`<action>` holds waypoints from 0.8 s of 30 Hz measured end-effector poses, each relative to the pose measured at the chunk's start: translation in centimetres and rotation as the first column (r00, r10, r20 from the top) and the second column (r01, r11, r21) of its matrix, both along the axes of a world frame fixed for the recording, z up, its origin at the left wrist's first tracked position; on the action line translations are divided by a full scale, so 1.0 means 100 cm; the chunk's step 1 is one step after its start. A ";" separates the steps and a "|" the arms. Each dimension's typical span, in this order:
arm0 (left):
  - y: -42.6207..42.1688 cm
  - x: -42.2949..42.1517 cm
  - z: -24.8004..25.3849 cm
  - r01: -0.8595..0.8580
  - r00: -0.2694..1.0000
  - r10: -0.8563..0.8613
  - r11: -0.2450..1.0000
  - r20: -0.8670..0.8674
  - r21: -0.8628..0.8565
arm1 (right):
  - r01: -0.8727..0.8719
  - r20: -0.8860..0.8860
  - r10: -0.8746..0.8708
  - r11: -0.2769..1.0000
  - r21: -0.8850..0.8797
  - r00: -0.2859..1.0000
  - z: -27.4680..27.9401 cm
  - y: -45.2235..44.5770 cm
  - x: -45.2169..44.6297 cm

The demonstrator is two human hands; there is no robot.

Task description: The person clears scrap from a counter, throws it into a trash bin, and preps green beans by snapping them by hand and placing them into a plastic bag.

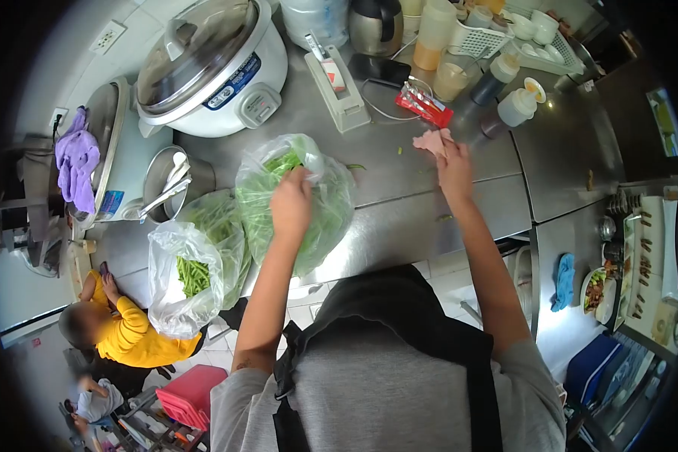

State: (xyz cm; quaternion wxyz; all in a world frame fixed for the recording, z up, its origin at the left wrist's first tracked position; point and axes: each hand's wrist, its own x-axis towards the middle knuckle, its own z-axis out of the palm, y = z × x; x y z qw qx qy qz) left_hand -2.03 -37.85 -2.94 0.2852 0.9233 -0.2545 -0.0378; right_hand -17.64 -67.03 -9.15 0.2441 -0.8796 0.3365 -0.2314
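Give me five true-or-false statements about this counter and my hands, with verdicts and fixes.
1. The right hand touches the pink cloth. True.
2. The left hand rests on the purple cloth. False: it is at the clear bag of greens.
3. Utensils stand in a metal pot. True.
4. The large white cooker has no lid. False: its lid is on.
5. The red packet is inside the white basket. False: it lies outside the basket.

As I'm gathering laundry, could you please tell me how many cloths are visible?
3: pink cloth at the right hand, purple cloth hanging at left, blue cloth on the counter at right; others may be hidden.
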 end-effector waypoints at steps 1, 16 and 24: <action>0.009 0.007 -0.003 -0.031 0.999 0.031 0.995 -0.011 -0.094 | -0.042 -0.008 0.042 0.999 -0.031 0.999 -0.005 0.003 0.011; 0.149 0.027 0.182 -0.555 0.803 0.511 0.454 -0.306 -0.697 | -0.541 -0.027 0.565 0.802 0.255 0.825 0.007 0.007 0.080; 0.221 0.062 0.291 -0.315 0.879 0.477 0.560 -0.013 -0.766 | -0.684 0.259 0.664 0.523 0.509 0.701 0.044 0.084 0.198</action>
